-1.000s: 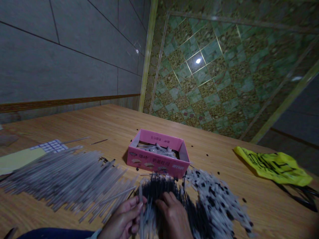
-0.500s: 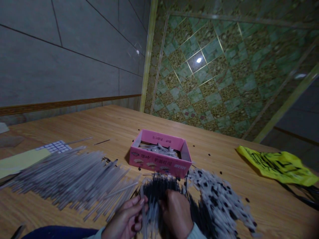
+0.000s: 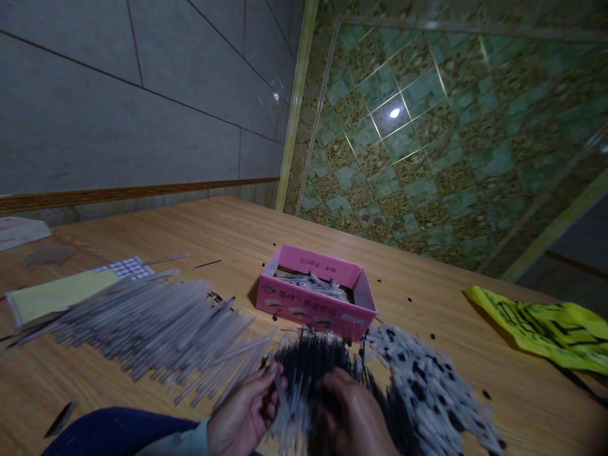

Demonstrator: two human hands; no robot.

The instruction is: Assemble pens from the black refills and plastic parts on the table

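My left hand (image 3: 247, 405) pinches a thin clear plastic tube (image 3: 281, 391) upright between thumb and fingers. To its right, my right hand (image 3: 356, 408) is curled over a dense bunch of thin black sticks (image 3: 311, 360); blur hides what its fingertips hold, if anything. A broad heap of clear tubes (image 3: 156, 326) lies left of my hands. On the right spreads a pile of small whitish pieces with black bits (image 3: 434, 386). Just beyond the sticks stands an open pink box (image 3: 316, 310) with several tube-like pieces inside.
A yellow bag with black print (image 3: 536, 326) lies on the wooden table (image 3: 228, 221) at right. A pale yellow sheet (image 3: 66, 294) and a checkered piece (image 3: 128, 268) lie at left. Small black bits are scattered about. A grey wall and a green patterned wall stand behind.
The view has shifted left, so everything sits further right. My right hand has moved slightly back toward me and its fingers have loosened a little. My left hand keeps the tube.
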